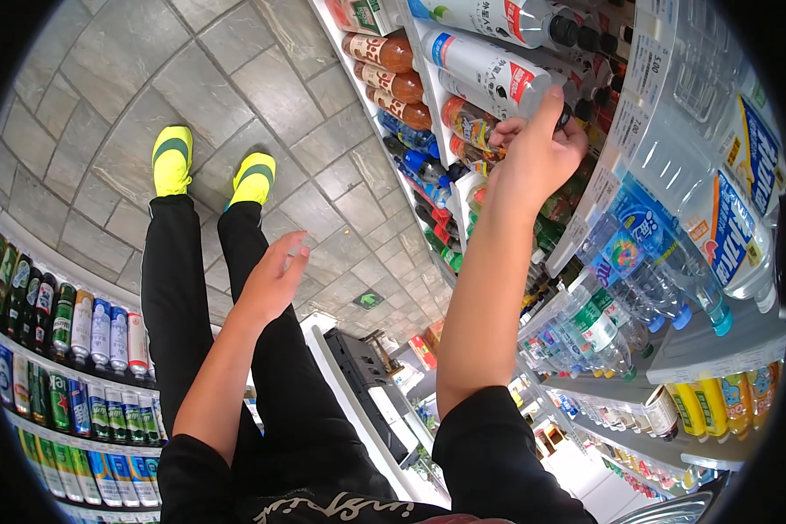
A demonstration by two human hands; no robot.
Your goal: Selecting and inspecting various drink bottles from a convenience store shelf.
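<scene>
My right hand (541,157) reaches up to the drink shelf, its fingers curled around the neck end of a white-labelled plastic bottle (485,74) with a dark cap. The bottle lies at a slant in the view, and my fingers cover part of its neck. Another bottle with the same kind of label (498,19) sits beside it. Below my right hand are bottles with orange labels (469,122). My left hand (275,278) hangs in front of my legs with nothing in it, fingers loosely stretched and thumb apart.
Price-tag shelf edges (629,122) run close to my right hand. Large clear bottles (734,231) and blue-labelled water bottles (642,236) stand to the right. Shelves of cans (113,406) line the left. My yellow shoes (173,162) are on the grey tiled floor (236,96).
</scene>
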